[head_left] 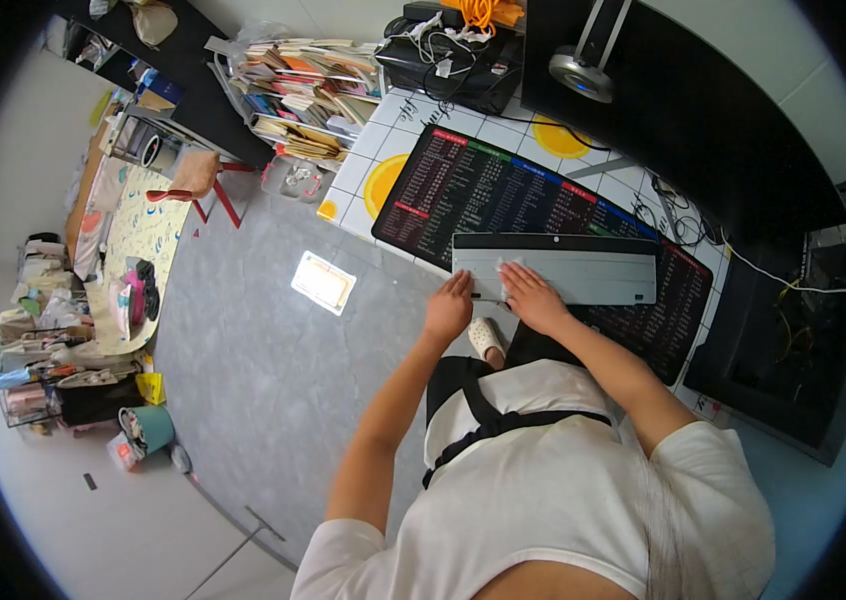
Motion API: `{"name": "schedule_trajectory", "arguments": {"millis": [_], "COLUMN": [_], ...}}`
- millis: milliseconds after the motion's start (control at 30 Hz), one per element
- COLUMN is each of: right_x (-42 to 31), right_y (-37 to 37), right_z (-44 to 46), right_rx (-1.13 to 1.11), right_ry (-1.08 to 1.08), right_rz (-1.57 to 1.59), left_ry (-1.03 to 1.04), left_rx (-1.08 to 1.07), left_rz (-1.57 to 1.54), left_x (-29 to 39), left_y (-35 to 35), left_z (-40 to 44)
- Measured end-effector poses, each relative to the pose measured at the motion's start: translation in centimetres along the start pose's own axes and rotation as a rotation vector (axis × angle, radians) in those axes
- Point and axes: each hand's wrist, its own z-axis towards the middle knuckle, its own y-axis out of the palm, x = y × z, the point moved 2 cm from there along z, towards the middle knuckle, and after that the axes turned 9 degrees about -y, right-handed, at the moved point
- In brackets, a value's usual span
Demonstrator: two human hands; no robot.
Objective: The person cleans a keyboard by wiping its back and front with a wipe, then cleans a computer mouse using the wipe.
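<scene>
Nearest: white short-sleeved shirt (543,490) with a black strap (503,424) across it; both bare forearms reach forward to the desk edge.

Left hand (451,303): fingers together, resting at the near left corner of a long, flat, silver-grey panel (593,272) with a black strip along its far side. Thumb side hidden, so cannot tell whether the corner is clamped or merely touched. Judged purpose: steadying, since that corner appears to jut past the desk edge.

Right hand (533,298): palm down, fingers straight and slightly apart, pressed over a crumpled white tissue-like piece (503,265) on the panel's left half; not curled round it. Flat contact would spread pressure and keep the thin piece trapped against the surface.

Panel position: lying mostly on a black rectangular desk mat (443,180) printed with columns of small text, just in front of the body. The mat probably gives grip and cushioning below. Small dark spots near the panel's near corners may be feet, suggesting underside up; unconfirmed.

Farther: white desk surface (355,168) with grid lines and orange-slice prints; tangled black cables (678,215) pushed beyond the mat, presumably out of the way. Behind, a wide black monitor (683,110), with silver-and-black headphones (583,75) in front of it.
</scene>
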Motion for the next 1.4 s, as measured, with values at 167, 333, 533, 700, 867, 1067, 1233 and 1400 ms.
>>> {"name": "schedule_trajectory", "arguments": {"millis": [167, 333, 533, 700, 867, 1067, 1233, 1400], "right_x": [0.0, -1.4, -1.2, -0.6, 0.6, 2.2, 3.8, 7.1], "right_y": [0.2, 1.4, 1.0, 0.1, -0.2, -0.9, -0.6, -0.7], "right_z": [-0.2, 4.4, 5.5, 2.9, 0.5, -2.1, -4.4, -7.9], "right_rx": [-0.011, -0.005, -0.033, -0.077, -0.049, -0.017, 0.048, 0.035], "right_ry": [0.048, -0.012, -0.066, -0.054, -0.039, -0.011, 0.021, 0.124], "right_rz": [-0.018, 0.059, 0.064, 0.087, 0.061, 0.098, 0.079, 0.098], "left_ry": [-0.142, -0.221, -0.266, -0.242, -0.294, -0.348, -0.437, -0.529], "left_rx": [0.034, -0.006, -0.034, -0.005, 0.071, 0.129, 0.139, 0.125], "left_rz": [-0.066, -0.088, -0.108, -0.089, -0.029, -0.069, -0.075, 0.032], "left_x": [0.6, 1.4, 1.4, 1.4, 2.4, 3.0, 4.0, 6.2], "left_y": [0.7, 0.5, 0.4, 1.3, 1.8, 2.4, 2.7, 2.3], "left_z": [-0.3, -0.5, -0.1, -0.2, -0.3, -0.4, -0.4, 0.1]}}
